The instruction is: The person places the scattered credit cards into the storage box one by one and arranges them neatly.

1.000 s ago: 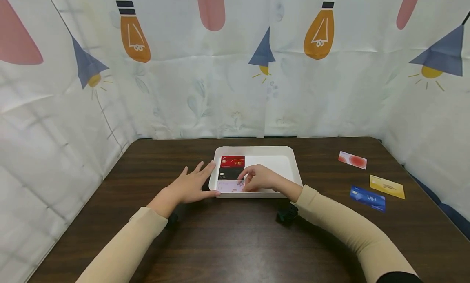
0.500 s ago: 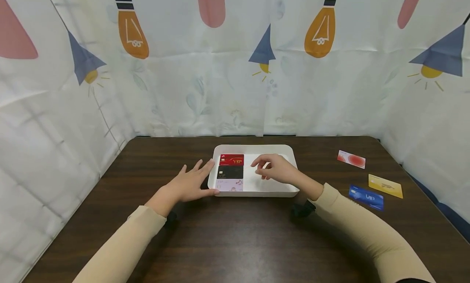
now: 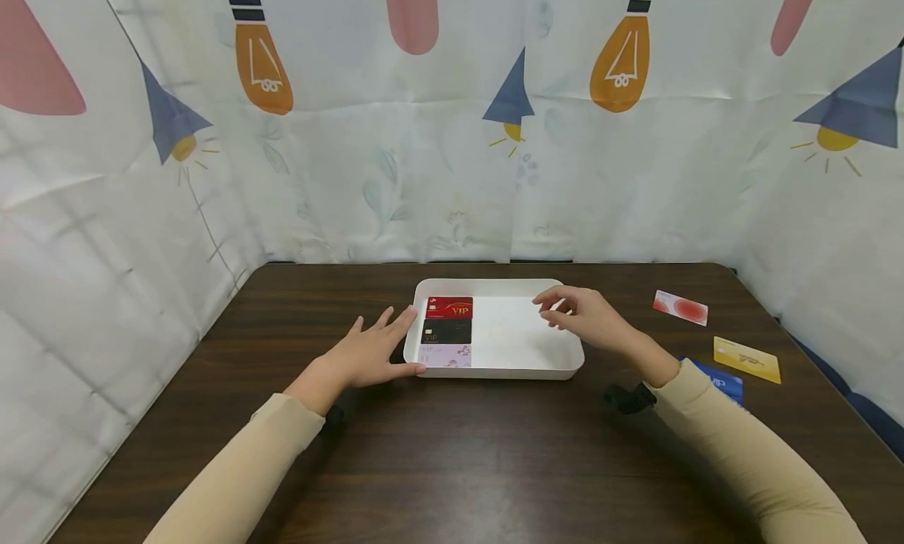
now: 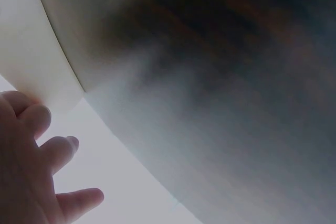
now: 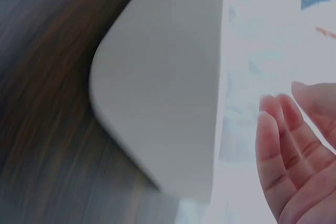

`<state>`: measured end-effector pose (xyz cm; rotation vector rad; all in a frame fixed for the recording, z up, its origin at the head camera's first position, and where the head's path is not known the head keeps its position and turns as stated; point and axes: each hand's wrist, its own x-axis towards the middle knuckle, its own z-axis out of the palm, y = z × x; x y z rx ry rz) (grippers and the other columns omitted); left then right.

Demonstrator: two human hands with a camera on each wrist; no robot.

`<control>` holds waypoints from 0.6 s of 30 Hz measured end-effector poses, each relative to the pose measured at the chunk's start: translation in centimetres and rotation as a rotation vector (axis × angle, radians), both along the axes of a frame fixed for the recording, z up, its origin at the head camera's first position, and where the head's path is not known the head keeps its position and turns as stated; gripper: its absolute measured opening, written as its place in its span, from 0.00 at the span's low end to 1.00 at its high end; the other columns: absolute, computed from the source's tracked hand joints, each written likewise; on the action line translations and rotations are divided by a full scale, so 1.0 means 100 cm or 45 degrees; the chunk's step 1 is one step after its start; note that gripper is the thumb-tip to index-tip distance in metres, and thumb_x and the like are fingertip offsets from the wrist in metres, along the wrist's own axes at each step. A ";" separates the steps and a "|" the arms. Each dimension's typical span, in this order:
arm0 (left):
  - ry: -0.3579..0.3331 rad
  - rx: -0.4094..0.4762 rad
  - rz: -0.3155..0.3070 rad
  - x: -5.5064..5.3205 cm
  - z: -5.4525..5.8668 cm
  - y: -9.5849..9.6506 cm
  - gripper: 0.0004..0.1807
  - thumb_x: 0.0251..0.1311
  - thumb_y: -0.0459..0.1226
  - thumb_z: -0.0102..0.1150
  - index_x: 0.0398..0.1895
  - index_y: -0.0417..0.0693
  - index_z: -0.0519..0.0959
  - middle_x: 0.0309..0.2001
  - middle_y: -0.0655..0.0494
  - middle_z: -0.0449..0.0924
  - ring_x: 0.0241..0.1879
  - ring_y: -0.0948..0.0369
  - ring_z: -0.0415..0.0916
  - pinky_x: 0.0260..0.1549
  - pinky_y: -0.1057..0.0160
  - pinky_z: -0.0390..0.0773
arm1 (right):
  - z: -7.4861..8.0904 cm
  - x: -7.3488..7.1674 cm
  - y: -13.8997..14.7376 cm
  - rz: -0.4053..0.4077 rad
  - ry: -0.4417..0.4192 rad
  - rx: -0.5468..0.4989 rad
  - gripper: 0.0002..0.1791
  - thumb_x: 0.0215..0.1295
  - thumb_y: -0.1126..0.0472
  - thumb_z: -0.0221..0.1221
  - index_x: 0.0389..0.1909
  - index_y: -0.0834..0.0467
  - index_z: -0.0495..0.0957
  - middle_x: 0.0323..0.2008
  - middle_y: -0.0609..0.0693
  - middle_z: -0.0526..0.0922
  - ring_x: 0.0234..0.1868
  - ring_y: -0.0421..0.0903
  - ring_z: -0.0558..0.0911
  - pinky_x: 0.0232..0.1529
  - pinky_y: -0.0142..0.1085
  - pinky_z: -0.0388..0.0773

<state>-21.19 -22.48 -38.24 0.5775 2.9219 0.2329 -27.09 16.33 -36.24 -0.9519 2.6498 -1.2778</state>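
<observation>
A white tray (image 3: 526,367) lies on the brown table. Along its left side three cards are stacked in a column: a red VIP card (image 3: 450,307), a black card (image 3: 446,331) and a lilac flowered card (image 3: 446,356). My left hand (image 3: 363,355) has its fingers spread, with fingertips and thumb touching the tray's left edge; the left wrist view shows those fingers (image 4: 58,153) by the tray wall. Over the tray's right side hovers my right hand (image 3: 582,316), fingers loosely bent and holding nothing. In the right wrist view its fingers (image 5: 270,156) appear beside the tray's outer wall.
To the right on the table lie a white card with red circles (image 3: 680,308), a yellow card (image 3: 747,359) and a blue card (image 3: 723,383), partly hidden by my right sleeve. A patterned curtain (image 3: 438,183) hangs behind the table.
My right hand has left the lilac card and moved right across the tray to its right edge, its sleeve now covering part of the blue card. The left hand has stayed in place.
</observation>
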 end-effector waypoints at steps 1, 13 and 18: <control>0.002 -0.001 -0.001 0.000 0.000 0.000 0.58 0.63 0.68 0.56 0.83 0.44 0.46 0.80 0.46 0.52 0.79 0.42 0.45 0.69 0.27 0.43 | 0.000 -0.001 0.005 -0.006 -0.001 0.002 0.13 0.73 0.65 0.61 0.55 0.62 0.82 0.42 0.55 0.85 0.39 0.59 0.86 0.38 0.40 0.82; 0.001 0.017 -0.004 0.002 0.000 -0.001 0.58 0.63 0.67 0.57 0.83 0.43 0.48 0.80 0.45 0.53 0.79 0.41 0.46 0.69 0.26 0.43 | -0.001 -0.011 0.061 -0.172 0.003 -0.034 0.15 0.75 0.63 0.60 0.59 0.63 0.80 0.47 0.63 0.83 0.42 0.59 0.84 0.45 0.48 0.85; 0.012 0.006 -0.010 0.001 0.000 -0.001 0.58 0.63 0.68 0.56 0.83 0.43 0.47 0.80 0.45 0.53 0.79 0.41 0.45 0.69 0.26 0.43 | 0.002 -0.015 0.087 -0.200 0.092 0.040 0.15 0.76 0.65 0.59 0.59 0.63 0.79 0.46 0.62 0.83 0.39 0.43 0.84 0.42 0.37 0.84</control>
